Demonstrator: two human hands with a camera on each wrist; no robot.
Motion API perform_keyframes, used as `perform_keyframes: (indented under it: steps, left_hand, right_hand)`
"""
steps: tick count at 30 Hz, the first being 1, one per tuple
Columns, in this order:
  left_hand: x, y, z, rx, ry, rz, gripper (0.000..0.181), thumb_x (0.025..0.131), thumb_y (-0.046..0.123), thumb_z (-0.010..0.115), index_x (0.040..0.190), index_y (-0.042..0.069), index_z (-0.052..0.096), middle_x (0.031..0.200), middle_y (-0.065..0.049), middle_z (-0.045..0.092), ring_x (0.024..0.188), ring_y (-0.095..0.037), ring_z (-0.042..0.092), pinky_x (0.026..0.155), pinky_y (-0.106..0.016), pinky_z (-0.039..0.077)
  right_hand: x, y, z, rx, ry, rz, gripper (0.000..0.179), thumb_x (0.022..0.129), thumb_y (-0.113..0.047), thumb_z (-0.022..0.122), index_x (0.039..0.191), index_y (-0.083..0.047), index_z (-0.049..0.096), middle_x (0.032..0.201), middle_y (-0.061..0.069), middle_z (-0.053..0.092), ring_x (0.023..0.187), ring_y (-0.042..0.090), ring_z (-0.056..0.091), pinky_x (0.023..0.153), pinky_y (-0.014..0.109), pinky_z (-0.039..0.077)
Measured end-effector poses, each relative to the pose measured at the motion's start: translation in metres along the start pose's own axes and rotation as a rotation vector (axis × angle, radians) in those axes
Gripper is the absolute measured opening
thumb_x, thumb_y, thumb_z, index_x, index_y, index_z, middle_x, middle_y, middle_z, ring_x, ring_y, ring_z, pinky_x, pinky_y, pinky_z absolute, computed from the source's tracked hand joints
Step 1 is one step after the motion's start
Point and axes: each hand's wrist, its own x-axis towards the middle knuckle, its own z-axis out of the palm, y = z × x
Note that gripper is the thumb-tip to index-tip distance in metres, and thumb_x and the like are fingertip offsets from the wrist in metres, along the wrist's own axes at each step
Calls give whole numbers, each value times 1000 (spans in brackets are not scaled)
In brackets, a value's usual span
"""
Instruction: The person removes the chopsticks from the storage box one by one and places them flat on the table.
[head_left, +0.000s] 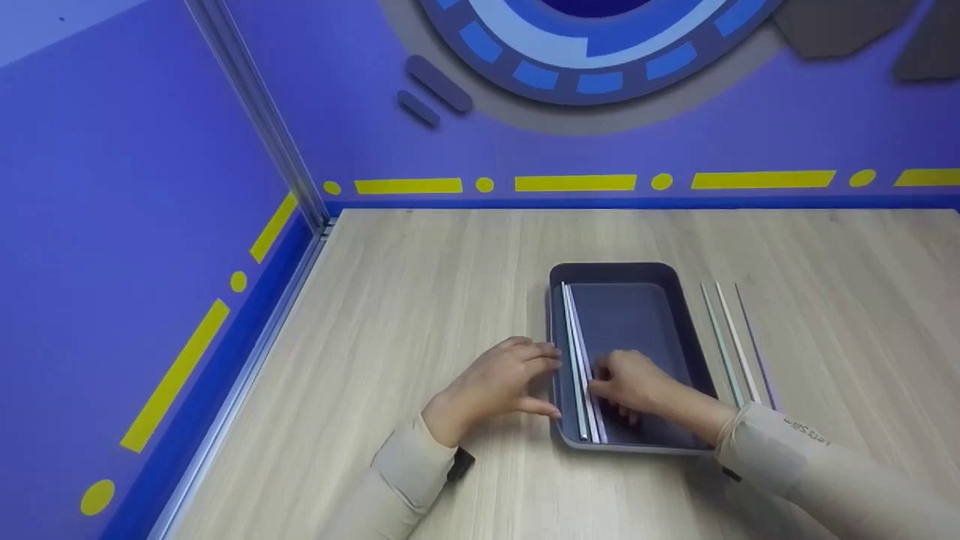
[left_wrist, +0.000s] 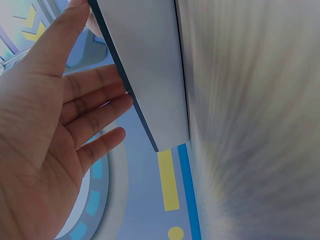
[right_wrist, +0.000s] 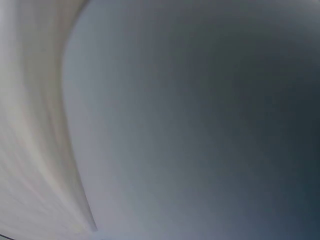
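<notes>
A dark grey rectangular tray (head_left: 637, 315) lies on the wooden table. Along its left side rest three slim chopsticks: a pale green one (head_left: 574, 360), a white one (head_left: 579, 341) and a light purple one (head_left: 600, 429). My right hand (head_left: 634, 382) is inside the tray, fingers curled, thumb and index finger pinching the purple chopstick near its middle. My left hand (head_left: 502, 379) is at the tray's left side, fingers extended and fingertips at the rim; the left wrist view shows this hand (left_wrist: 75, 115) with its palm toward the tray's outer wall (left_wrist: 145, 75).
Right of the tray, a green chopstick (head_left: 721, 341), a white one (head_left: 739, 341) and a purple one (head_left: 756, 341) lie side by side, their near ends by my right sleeve (head_left: 795, 454). Blue panels (head_left: 300, 157) border the table (head_left: 420, 300) at the back and left.
</notes>
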Motion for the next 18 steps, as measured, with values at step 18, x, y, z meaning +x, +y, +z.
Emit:
perform_keyframes:
  steps: [18]
  left_hand:
    - [1, 0, 2, -10, 11, -1, 68, 74, 64, 66, 117, 11, 67, 125, -1, 66, 118, -15, 60, 107, -32, 44]
  right_hand:
    - [-1, 0, 2, -32, 37, 2, 22, 86, -16, 63, 68, -6, 55, 51, 5, 54, 33, 8, 50, 34, 26, 48]
